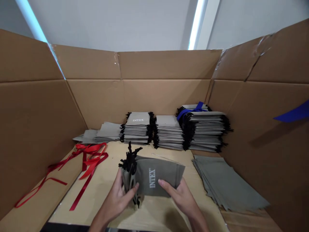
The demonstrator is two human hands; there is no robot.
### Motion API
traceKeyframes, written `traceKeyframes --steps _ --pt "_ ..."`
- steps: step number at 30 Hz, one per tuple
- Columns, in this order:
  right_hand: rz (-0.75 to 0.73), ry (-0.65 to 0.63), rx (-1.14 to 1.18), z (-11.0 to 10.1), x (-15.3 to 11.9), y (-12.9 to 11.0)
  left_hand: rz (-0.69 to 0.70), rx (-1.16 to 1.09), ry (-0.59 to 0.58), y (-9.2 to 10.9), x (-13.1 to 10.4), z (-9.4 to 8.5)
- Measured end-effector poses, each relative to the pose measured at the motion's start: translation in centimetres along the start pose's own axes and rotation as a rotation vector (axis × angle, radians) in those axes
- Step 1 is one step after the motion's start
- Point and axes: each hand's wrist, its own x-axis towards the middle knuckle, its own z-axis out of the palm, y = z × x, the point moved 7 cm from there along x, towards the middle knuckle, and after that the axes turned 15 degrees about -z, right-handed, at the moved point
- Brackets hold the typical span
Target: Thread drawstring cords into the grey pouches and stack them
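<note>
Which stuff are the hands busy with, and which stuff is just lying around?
In hand:
- left hand and right hand holding a small bundle of grey pouches

Lying about:
- red ribbons
- stacks of grey pouches at the back
- flat grey sheets on the right
- blue ribbon

wooden table (108, 190), pouch stacks (169, 132), red ribbons (89, 161)

Behind the red ribbons (89, 159), stacked grey Intex pouches (169, 132) line the cardboard wall (145, 93); a blue ribbon (190, 111) tops one stack.
</note>
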Motion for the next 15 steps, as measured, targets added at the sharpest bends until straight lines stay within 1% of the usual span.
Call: traceKeyframes --steps 2,3,5,8,10,12,15 --pt "0.006 0.074 -0.038 0.1 -0.6 1.6 -0.025 0.015 0.007 -0.7 -0.2 0.5" --pt "0.011 0.089 -0.040 0.1 -1.0 2.5 -0.037 0.008 0.022 -1.2 -0.1 0.6" --pt "0.017 0.055 -0.034 0.4 -1.5 3.8 -0.042 -0.019 0.084 -2.3 0.1 0.4" --pt "0.030 -0.032 -0.036 0.4 -1.8 4.0 -0.047 -0.038 0.161 -3.8 0.8 -0.5" --pt "0.061 -0.059 -0.027 -0.1 -1.9 3.6 -0.073 -0.025 0.160 -4.5 0.9 -1.1" --pt "0.102 -0.048 -0.012 -0.8 -2.0 3.7 -0.104 0.001 0.169 -4.9 0.3 -1.8" --pt "0.167 -0.033 -0.008 -1.6 -2.7 5.4 -0.103 0.051 0.207 -4.9 -1.5 -2.8"
